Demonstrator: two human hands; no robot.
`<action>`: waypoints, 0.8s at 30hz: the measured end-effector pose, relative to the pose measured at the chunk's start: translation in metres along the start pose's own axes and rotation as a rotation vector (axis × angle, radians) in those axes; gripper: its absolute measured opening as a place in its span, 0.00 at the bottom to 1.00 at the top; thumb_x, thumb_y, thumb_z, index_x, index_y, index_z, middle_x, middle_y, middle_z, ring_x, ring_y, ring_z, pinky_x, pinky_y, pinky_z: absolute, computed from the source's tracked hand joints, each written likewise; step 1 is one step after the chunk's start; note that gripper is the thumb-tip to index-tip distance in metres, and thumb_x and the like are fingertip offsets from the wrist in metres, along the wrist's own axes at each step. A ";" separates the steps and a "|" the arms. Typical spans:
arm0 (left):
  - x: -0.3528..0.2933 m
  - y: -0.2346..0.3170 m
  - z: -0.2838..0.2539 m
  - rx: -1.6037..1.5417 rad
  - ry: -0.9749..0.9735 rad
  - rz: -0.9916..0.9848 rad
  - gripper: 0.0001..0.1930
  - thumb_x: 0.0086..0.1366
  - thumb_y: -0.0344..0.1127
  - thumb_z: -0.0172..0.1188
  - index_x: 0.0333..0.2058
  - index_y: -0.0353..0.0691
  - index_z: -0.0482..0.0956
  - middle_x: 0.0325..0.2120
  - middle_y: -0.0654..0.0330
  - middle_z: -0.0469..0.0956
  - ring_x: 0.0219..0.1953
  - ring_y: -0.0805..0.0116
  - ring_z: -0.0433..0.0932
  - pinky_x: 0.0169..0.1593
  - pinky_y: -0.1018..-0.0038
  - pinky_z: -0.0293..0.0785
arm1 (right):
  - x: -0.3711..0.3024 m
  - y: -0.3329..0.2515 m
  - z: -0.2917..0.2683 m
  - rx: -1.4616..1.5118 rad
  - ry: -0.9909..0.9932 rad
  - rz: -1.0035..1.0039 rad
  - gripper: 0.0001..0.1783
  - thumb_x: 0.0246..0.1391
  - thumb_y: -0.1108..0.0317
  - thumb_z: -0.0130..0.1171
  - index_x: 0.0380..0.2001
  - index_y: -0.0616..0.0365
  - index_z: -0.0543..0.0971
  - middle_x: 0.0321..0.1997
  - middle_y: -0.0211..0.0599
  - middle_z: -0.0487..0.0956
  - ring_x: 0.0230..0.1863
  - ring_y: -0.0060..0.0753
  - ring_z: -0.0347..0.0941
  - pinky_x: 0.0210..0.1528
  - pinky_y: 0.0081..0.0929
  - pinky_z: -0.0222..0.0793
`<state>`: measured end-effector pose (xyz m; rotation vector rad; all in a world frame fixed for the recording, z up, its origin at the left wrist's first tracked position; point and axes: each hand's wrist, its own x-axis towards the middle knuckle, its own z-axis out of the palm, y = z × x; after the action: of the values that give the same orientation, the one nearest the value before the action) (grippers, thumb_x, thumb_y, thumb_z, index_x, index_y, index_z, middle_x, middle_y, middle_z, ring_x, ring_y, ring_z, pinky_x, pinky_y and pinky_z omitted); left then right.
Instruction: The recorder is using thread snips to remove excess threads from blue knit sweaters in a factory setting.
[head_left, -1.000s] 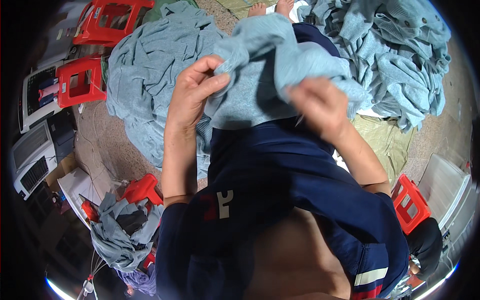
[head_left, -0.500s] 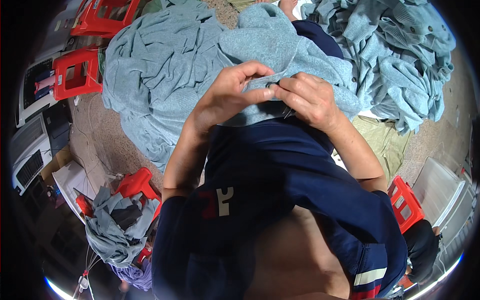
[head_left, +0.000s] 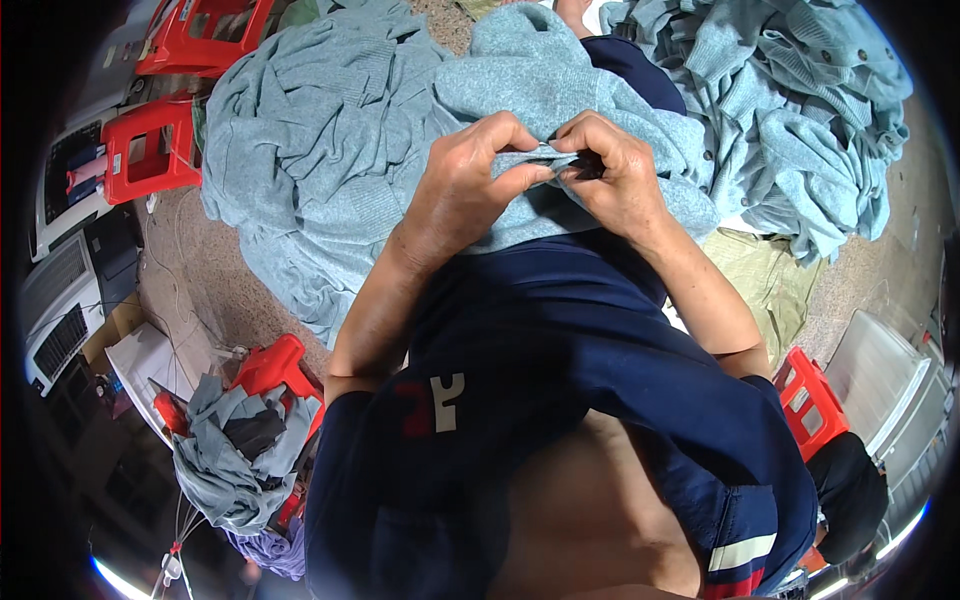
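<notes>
A light blue-grey knit cardigan (head_left: 530, 85) lies across my lap, its edge raised between my two hands. My left hand (head_left: 462, 185) pinches a folded band of the knit between thumb and forefinger. Close against it, my right hand (head_left: 622, 180) pinches the same band, thumb and fingertips nearly meeting those of the left. Something dark shows in the hollow of my right hand; shadow keeps me from making out what it is. The rest of the cardigan spreads over my legs in dark blue clothing.
Heaped blue-grey knitwear (head_left: 310, 130) covers the floor at the left, and a second pile (head_left: 820, 130) with buttons is at the far right. Red stools (head_left: 150, 150) stand along the left. An olive cloth (head_left: 765, 285) lies right of my lap.
My right hand has turned and opened its grip to pinch the band opposite the left. Thin dark tips that showed below the right hand are out of sight now.
</notes>
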<state>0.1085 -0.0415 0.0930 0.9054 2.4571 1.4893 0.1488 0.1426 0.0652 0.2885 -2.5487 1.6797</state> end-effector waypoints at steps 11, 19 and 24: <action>-0.008 -0.025 0.009 0.395 0.093 0.152 0.09 0.51 0.33 0.69 0.27 0.39 0.76 0.23 0.59 0.77 0.22 0.62 0.75 0.27 0.71 0.68 | -0.005 0.003 -0.008 -0.249 0.052 -0.037 0.15 0.38 0.79 0.61 0.33 0.56 0.75 0.38 0.36 0.74 0.32 0.42 0.76 0.31 0.32 0.73; -0.056 -0.064 -0.062 0.048 -0.221 -0.385 0.08 0.55 0.33 0.66 0.30 0.36 0.78 0.23 0.61 0.76 0.28 0.68 0.74 0.37 0.73 0.66 | -0.049 0.043 -0.065 -0.002 -0.096 0.277 0.16 0.38 0.87 0.58 0.35 0.64 0.79 0.39 0.33 0.78 0.42 0.30 0.76 0.45 0.26 0.71; -0.047 -0.038 -0.064 -0.478 -0.111 -0.658 0.06 0.52 0.25 0.62 0.27 0.38 0.73 0.26 0.70 0.69 0.30 0.80 0.67 0.36 0.83 0.62 | -0.050 0.045 -0.071 -0.010 0.042 0.304 0.17 0.39 0.87 0.61 0.35 0.59 0.81 0.37 0.33 0.76 0.40 0.26 0.74 0.39 0.22 0.70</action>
<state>0.1045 -0.1290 0.0848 0.0686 1.8936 1.5810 0.1864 0.2305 0.0444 -0.1432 -2.6768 1.7422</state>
